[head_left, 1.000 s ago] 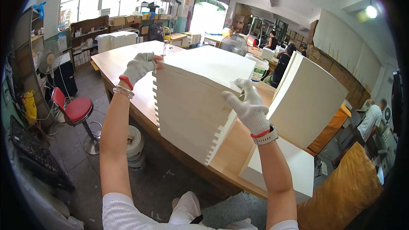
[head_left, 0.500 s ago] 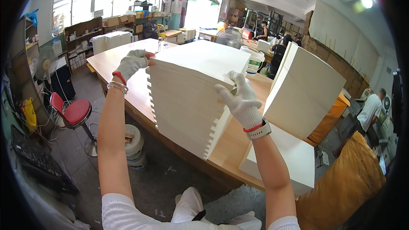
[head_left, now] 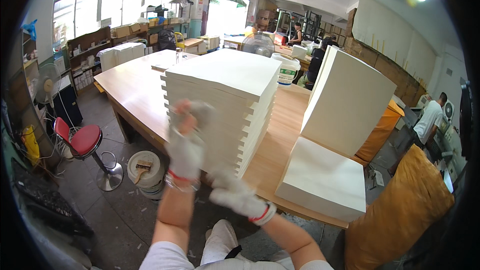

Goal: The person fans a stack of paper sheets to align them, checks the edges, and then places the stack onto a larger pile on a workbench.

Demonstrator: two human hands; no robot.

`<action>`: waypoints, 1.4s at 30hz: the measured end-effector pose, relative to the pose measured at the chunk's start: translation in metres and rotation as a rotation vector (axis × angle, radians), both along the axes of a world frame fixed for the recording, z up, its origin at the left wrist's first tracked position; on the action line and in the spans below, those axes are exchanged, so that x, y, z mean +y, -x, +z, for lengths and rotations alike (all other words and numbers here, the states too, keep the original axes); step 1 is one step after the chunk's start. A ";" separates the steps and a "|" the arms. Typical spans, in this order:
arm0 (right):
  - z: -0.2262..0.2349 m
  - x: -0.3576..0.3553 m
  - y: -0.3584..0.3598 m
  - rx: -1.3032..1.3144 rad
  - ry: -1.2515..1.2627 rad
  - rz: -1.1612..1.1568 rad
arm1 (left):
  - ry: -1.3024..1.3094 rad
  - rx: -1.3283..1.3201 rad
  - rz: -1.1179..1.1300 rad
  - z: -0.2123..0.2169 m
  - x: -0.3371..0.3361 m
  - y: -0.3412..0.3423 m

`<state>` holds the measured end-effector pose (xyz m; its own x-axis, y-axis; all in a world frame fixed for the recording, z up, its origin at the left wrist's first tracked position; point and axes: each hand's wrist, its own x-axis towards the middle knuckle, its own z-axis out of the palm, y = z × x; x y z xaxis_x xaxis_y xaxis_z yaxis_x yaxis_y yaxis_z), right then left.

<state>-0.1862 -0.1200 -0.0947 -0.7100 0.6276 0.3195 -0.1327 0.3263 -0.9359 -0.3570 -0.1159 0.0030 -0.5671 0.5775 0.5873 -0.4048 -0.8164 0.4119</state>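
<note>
A tall stack of white paper blocks (head_left: 225,75) stands on the wooden table (head_left: 277,125), its layers staggered so the side edges look notched. In front of its near face is my left hand (head_left: 189,135), in a white glove with bare fingertips. Motion smears those fingers, and whether they touch the paper cannot be made out. Lower and to the right, my gloved right hand (head_left: 232,195) hangs by the stack's bottom corner, also blurred. Neither hand shows anything held. Right of the stack lie a low white paper block (head_left: 322,177) and a taller paper stack (head_left: 345,105).
A lidded white bucket (head_left: 151,188) with a brush (head_left: 144,168) on top stands by the table's left edge, near a red stool (head_left: 85,140). A large orange sack (head_left: 395,215) is at the right. Other people (head_left: 430,122) are farther back.
Both hands have left the stack's top edges and moved down in front of it, the right one also leftward. The view has shifted, showing more of the bucket and the low block.
</note>
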 end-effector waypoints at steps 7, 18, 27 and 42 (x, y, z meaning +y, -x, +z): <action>-0.018 -0.037 -0.026 0.435 0.513 0.110 | 0.123 -0.276 -0.891 -0.058 0.010 -0.103; -0.058 -0.040 -0.083 0.077 0.496 -0.202 | 0.211 -0.033 -1.018 -0.074 0.021 -0.164; -0.085 -0.040 -0.085 0.438 0.499 -0.201 | 0.326 -0.311 -1.214 -0.071 0.023 -0.193; -0.073 -0.051 -0.109 0.452 0.672 -0.150 | 0.546 0.104 -1.028 -0.097 0.013 -0.203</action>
